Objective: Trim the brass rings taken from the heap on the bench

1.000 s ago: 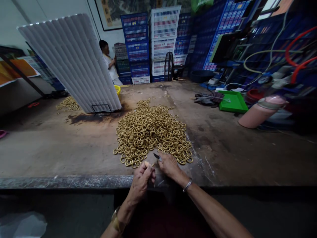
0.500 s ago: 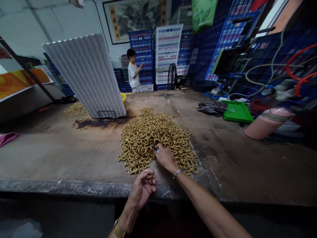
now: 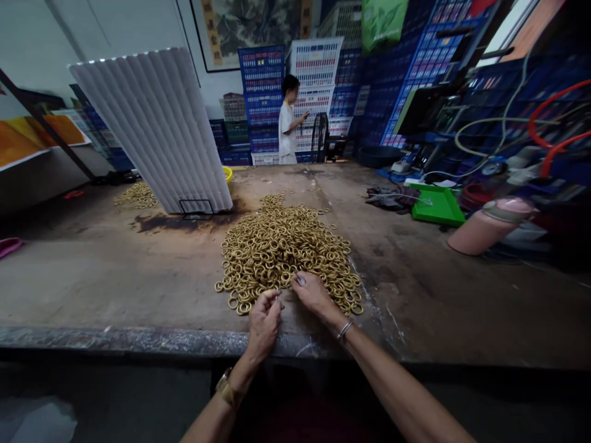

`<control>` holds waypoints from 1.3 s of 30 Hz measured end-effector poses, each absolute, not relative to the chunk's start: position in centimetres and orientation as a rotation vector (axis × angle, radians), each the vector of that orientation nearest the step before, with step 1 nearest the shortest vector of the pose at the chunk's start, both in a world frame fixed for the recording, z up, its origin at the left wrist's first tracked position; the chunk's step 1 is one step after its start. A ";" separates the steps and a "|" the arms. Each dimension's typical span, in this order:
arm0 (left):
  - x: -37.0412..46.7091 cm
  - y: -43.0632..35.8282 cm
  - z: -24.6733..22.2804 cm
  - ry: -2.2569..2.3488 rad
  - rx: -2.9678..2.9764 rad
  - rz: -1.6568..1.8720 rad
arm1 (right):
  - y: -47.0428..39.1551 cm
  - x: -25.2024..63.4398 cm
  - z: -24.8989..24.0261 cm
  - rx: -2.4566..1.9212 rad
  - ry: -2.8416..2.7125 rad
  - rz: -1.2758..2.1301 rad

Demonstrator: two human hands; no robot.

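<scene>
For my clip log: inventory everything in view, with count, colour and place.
Table: one, brown, foreground
Rings: too many to count, gold, central pile, smaller heap left
Ribbed panel: one, white, left
Container: one, yellow, behind panel
Tray: one, green, right
Bottle: one, pink, right
Crates: many, blue and white, back
Wall picture: one, dark-framed, back
Person: one, white top, beyond table
Left hand: one, bare, pile's near edge
Right hand: one, bare, at pile, gripping small tool
</scene>
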State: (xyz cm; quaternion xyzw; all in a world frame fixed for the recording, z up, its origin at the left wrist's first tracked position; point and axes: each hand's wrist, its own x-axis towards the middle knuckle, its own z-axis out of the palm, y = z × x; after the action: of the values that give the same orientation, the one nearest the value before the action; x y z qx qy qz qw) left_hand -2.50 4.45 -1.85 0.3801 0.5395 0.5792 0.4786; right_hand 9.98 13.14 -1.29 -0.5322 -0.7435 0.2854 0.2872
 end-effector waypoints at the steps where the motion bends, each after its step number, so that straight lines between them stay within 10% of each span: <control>1: -2.5 4.6 -2.1 1.359 1.032 1.434 | 13.0 10.1 -1.3 -1.401 -1.908 0.884; 12: -2.0 4.5 -1.9 1.304 1.407 1.358 | 9.9 10.8 -1.4 -1.173 -1.286 1.740; 39: -1.4 3.7 -1.5 1.056 0.802 1.234 | 8.1 11.1 -1.7 -1.260 -2.227 0.735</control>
State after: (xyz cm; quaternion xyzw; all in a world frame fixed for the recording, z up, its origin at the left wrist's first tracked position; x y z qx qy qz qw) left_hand -1.42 3.73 -1.45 0.3484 0.4588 0.5361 0.6171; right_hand 11.09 8.09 -1.72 -0.4598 -0.8126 0.2683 0.2371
